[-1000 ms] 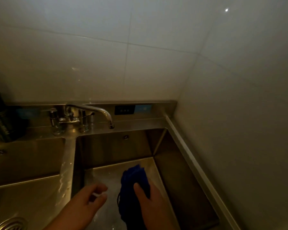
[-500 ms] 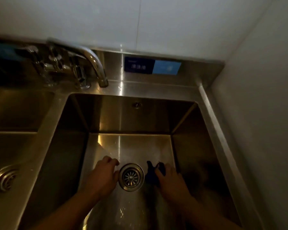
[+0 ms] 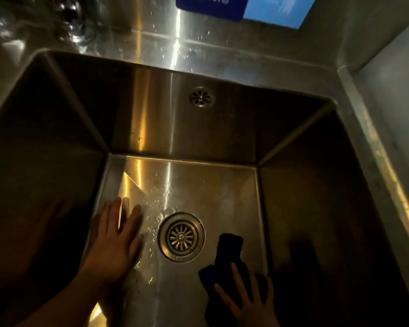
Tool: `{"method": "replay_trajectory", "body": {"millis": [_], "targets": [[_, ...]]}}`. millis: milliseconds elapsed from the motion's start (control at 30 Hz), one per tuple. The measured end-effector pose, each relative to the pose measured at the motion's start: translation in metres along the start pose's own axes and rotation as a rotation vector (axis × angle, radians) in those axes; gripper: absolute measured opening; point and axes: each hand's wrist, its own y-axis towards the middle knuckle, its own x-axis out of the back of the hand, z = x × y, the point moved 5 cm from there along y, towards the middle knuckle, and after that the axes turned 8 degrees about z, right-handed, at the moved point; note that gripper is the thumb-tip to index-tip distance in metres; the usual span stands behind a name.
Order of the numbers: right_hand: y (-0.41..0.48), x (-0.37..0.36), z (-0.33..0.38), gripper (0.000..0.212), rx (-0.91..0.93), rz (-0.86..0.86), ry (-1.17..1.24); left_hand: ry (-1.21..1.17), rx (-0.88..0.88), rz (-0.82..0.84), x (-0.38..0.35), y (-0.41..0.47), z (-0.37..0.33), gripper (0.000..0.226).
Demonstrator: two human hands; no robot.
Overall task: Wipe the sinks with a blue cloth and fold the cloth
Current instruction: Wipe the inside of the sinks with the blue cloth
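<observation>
We see deep stainless steel sink basin (image 3: 198, 133), floor wet, dim light. Dark blue cloth (image 3: 229, 246) lies bunched on basin floor, just right of round metal drain strainer (image 3: 181, 237). Right hand (image 3: 248, 305) flat on cloth, fingers straight and spread, pressing down. Left hand (image 3: 115, 241) flat on floor left of strainer, fingers splayed, holding nothing. Small round overflow grille (image 3: 202, 96) on back wall. Blue label (image 3: 210, 5) on backsplash.

Single head view, close above sink (image 3: 151, 119), facing steeply down into basin toward back wall
</observation>
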Motion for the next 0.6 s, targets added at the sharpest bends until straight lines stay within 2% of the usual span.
{"method": "replay_trajectory", "body": {"millis": [33, 67, 133, 200, 333, 433, 600], "targets": [[0.007, 0.001, -0.001, 0.050, 0.030, -0.027, 0.034, -0.007, 0.001, -0.006, -0.004, 0.005, 0.004, 0.073], [0.013, 0.000, -0.003, 0.054, 0.060, -0.036, 0.056, -0.017, 0.004, -0.026, -0.007, 0.010, 0.008, 0.071], [0.033, 0.005, -0.009, 0.085, 0.108, 0.017, 0.028, -0.029, 0.014, -0.048, -0.011, 0.019, 0.014, 0.069], [0.068, 0.029, -0.023, 0.097, 0.123, -0.015, 0.007, -0.002, 0.010, -0.041, -0.014, 0.028, 0.018, 0.068], [0.165, 0.070, -0.061, 0.077, -0.063, -0.130, 0.132, 0.035, -0.013, -0.069, -0.022, 0.037, 0.026, 0.067], [0.212, 0.095, -0.080, 0.074, -0.179, -0.207, 0.149, 0.034, -0.007, -0.107, -0.023, 0.036, 0.027, 0.066], [0.209, 0.093, -0.079, 0.074, -0.105, -0.224, 0.102, 0.060, 0.002, -0.127, -0.014, 0.033, 0.020, 0.068]]}}
